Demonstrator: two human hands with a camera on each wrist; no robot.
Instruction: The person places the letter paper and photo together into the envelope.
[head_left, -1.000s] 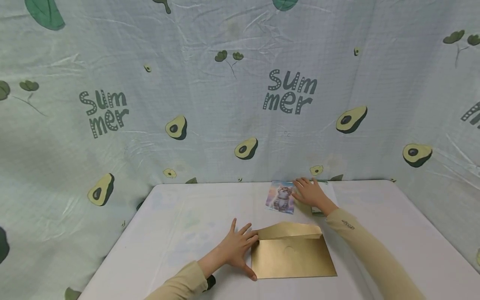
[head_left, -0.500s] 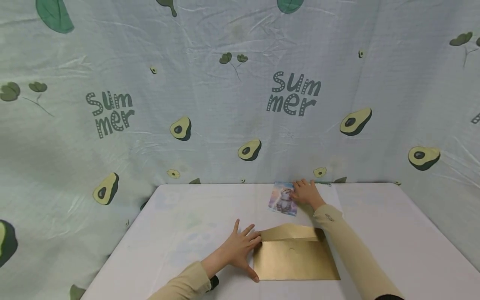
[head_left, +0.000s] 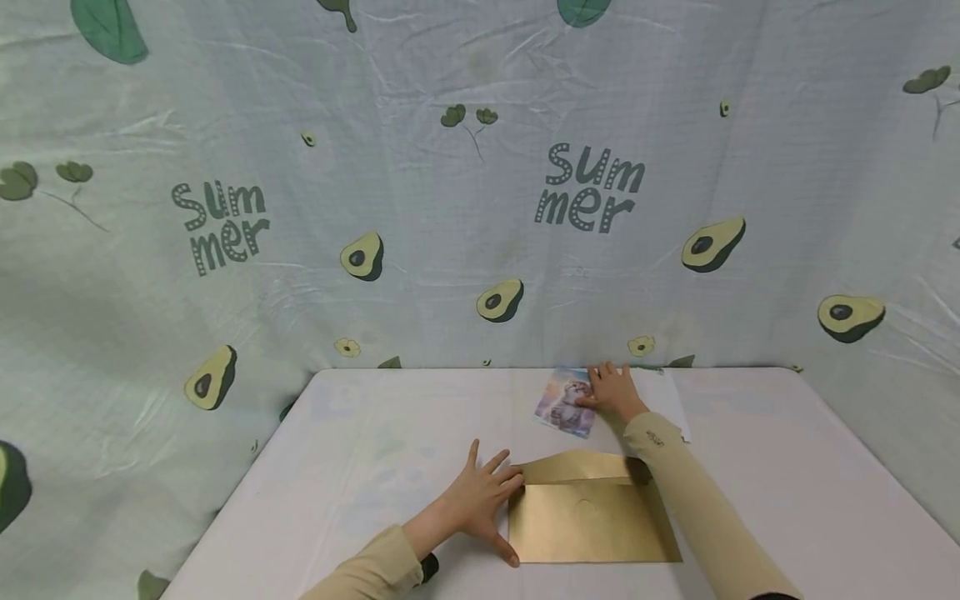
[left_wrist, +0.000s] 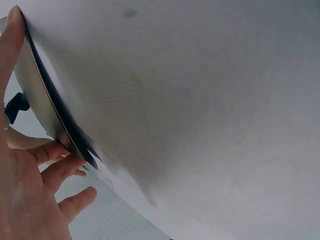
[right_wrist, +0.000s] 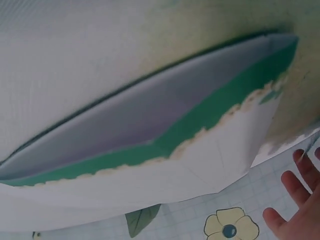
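A gold envelope (head_left: 592, 525) lies on the table, its flap unfolded toward the back. Spread along its left edge, my left hand (head_left: 480, 500) touches the lower corner with the thumb and the flap end with the fingers. The left wrist view shows the envelope (left_wrist: 35, 90) edge-on beside those fingers. Farther back, a picture card of a kitten (head_left: 564, 417) lies at a slant. My right hand (head_left: 613, 393) touches its right side, with the thumb over the picture. Several extended fingers of the right hand (right_wrist: 302, 205) show in the right wrist view; the contact is partly hidden.
Right of the kitten card lies a white sheet with green trim (head_left: 663, 392), partly under the right arm. Its bowed green edge (right_wrist: 210, 125) fills the right wrist view. A cloth printed with avocados (head_left: 480, 167) hangs behind the white table (head_left: 360, 467).
My right hand has shifted slightly left and down onto the kitten card, which has turned a little, its lower end nearer me. The right forearm swung left. The left hand stays on the envelope.
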